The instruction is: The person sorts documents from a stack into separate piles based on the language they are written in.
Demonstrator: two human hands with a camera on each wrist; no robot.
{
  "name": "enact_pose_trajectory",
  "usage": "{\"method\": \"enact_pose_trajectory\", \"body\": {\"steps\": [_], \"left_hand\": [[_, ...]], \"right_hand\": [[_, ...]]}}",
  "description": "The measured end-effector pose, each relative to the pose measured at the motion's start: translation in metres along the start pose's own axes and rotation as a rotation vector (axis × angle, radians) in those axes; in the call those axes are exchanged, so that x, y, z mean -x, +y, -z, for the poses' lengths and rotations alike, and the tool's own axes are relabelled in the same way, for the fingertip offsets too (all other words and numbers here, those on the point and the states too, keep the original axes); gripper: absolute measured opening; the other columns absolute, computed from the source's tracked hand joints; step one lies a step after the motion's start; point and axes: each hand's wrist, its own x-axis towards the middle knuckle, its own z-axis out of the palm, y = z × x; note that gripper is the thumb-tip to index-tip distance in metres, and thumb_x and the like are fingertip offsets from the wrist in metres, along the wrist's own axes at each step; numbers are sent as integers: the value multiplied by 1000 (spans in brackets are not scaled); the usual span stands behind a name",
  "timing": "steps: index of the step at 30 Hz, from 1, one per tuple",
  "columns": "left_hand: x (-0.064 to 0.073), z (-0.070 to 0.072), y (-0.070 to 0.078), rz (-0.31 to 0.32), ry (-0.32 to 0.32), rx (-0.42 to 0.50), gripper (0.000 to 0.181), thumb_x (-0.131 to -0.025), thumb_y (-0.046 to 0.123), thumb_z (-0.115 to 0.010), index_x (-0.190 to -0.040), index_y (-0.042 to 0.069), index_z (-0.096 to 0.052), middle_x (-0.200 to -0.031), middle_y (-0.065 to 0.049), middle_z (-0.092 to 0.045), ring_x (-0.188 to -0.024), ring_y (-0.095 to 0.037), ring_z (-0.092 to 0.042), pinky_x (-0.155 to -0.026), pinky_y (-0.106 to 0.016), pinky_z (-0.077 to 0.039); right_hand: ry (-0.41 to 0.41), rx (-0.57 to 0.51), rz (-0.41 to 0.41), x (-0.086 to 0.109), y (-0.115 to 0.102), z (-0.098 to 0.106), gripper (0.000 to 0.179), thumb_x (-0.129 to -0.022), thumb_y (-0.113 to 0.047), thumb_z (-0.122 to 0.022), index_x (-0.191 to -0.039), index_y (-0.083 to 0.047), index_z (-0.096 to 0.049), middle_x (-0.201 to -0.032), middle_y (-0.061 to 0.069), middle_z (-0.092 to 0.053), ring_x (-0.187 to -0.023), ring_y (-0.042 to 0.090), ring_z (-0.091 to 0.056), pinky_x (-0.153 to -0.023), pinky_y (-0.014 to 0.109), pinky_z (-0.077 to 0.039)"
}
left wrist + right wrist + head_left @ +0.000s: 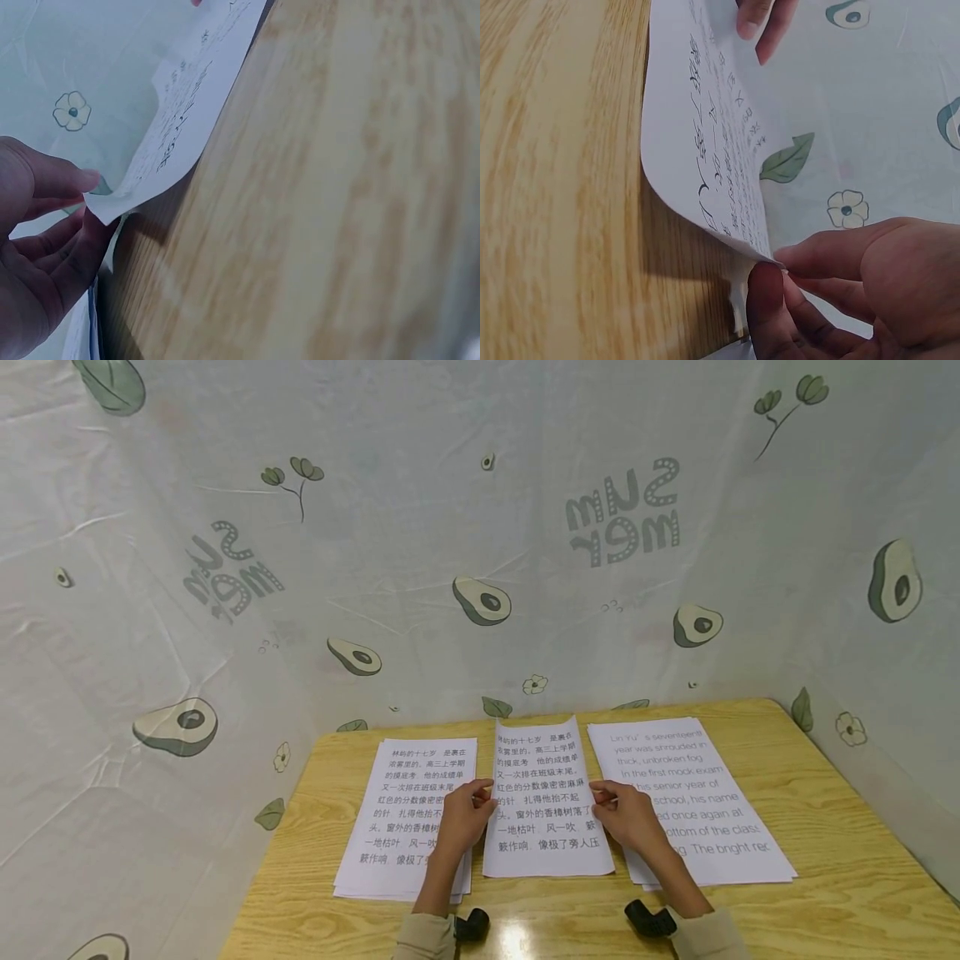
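Both hands hold one sheet of paper printed with Chinese characters, in the middle of the table. By its left edge my left hand pinches it between thumb and fingers. The right hand pinches the opposite edge. Both wrist views show the sheet sagging in a curve, its edges lifted off the wood. In the right wrist view, the fingers grip the paper's edge, and a shadow lies on the table beneath. The left hand is seen close up in its own wrist view.
A stack of Chinese-printed sheets lies on the left, partly under the left forearm. On the right is a stack of English-printed sheets, partly covered by the right hand. The wooden table meets a pale curtain with avocado prints behind.
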Motion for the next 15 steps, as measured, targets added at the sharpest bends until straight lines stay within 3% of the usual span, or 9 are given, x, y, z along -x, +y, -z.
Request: {"method": "enact_pose_trajectory", "body": {"steps": [15], "left_hand": [[2,6,0,4,54,-23,36,-94,4,-77,-130,7,-76,-102,-7,-77,-87,-13,-70,-73,-26,-58]], "right_hand": [[-1,-37,27,2,-2,9,38,-97,-6,-69,-134,2,-71,-111,14,-76,-95,22,-72,-78,32,-55]]}}
